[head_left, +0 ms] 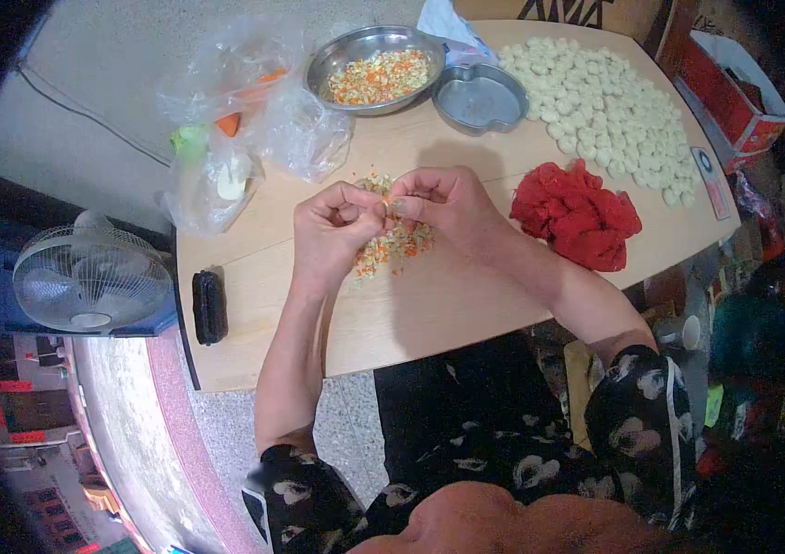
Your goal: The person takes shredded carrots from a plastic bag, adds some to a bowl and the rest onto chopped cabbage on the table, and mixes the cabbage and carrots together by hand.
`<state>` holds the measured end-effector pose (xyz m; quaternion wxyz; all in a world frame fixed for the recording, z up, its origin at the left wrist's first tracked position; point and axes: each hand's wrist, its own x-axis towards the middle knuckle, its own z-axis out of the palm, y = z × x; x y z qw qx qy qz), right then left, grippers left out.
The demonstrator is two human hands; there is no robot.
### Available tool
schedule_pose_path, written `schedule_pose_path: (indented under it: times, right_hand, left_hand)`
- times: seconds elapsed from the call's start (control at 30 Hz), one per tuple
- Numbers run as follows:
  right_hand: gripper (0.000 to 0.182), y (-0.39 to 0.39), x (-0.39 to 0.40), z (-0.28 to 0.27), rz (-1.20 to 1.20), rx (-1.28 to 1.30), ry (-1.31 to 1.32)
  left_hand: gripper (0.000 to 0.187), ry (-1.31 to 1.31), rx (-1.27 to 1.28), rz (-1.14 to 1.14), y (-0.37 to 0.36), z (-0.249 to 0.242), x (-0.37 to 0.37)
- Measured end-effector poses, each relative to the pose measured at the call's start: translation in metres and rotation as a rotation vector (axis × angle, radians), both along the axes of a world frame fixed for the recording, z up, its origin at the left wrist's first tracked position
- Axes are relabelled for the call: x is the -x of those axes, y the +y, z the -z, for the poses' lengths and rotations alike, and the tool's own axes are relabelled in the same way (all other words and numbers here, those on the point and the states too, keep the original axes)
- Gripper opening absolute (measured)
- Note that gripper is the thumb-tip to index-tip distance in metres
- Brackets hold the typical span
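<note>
My left hand (337, 224) and my right hand (448, 205) meet at the fingertips over the middle of the table. Both are closed in a pinch, thumbs against bent forefingers. A tiny orange speck shows between them, too small to name for certain. Directly below lies a loose pile of chopped vegetables (401, 245), orange and pale green bits mixed, partly hidden by my hands. A steel bowl (318, 66) beyond holds more of the same chopped mix. Beside that bowl stands a grey metal pan (477, 97) with nothing seen in it.
Many pale round dough-like pieces (595, 106) cover the table's far right. Crumpled red cloth (577, 217) lies near my right forearm. Clear plastic bags (305, 134) are at the back left. A black case (209, 307) sits by the left edge, near a fan (92, 277).
</note>
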<state>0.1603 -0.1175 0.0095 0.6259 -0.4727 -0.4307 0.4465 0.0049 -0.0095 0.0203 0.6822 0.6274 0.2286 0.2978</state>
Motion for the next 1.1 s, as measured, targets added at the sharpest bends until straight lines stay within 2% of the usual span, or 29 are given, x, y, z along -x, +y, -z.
schedule_pose_path:
  times: [0.13, 0.23, 0.33, 0.43, 0.53, 0.63, 0.73, 1.03, 1.1]
  right_hand:
    - [0.014, 0.001, -0.006, 0.005, -0.073, 0.02, 0.091]
    - [0.018, 0.004, -0.008, 0.01, -0.184, -0.013, 0.404]
    - [0.018, 0.005, -0.007, 0.004, -0.127, 0.016, 0.363]
    - [0.018, 0.004, -0.007, 0.003, -0.055, 0.025, 0.324]
    - [0.018, 0.006, -0.008, 0.006, 0.014, 0.06, 0.234]
    - [0.016, 0.005, -0.01, 0.004, 0.016, 0.044, 0.184]
    - [0.014, 0.007, -0.011, 0.009, 0.021, 0.034, 0.081]
    - [0.011, 0.006, -0.011, 0.008, 0.021, 0.022, -0.078]
    - [0.01, 0.006, -0.008, 0.009, 0.018, 0.038, -0.036]
  left_hand:
    - [0.005, -0.008, 0.075, 0.075, 0.008, 0.003, 0.002]
    - [0.007, -0.095, 0.182, 0.135, 0.008, -0.001, 0.003]
    - [0.008, -0.076, 0.112, 0.046, 0.008, -0.004, 0.003]
    - [0.012, 0.024, -0.169, -0.041, 0.008, -0.009, 0.006]
    - [0.017, -0.009, -0.274, -0.07, 0.005, -0.012, 0.002]
    - [0.019, 0.018, -0.301, -0.086, -0.001, -0.011, 0.0]
    - [0.017, 0.051, -0.125, -0.087, -0.007, -0.012, 0.0]
    - [0.009, 0.099, -0.183, -0.067, -0.004, -0.005, 0.003]
    - [0.006, 0.121, -0.249, -0.063, -0.003, -0.004, 0.003]
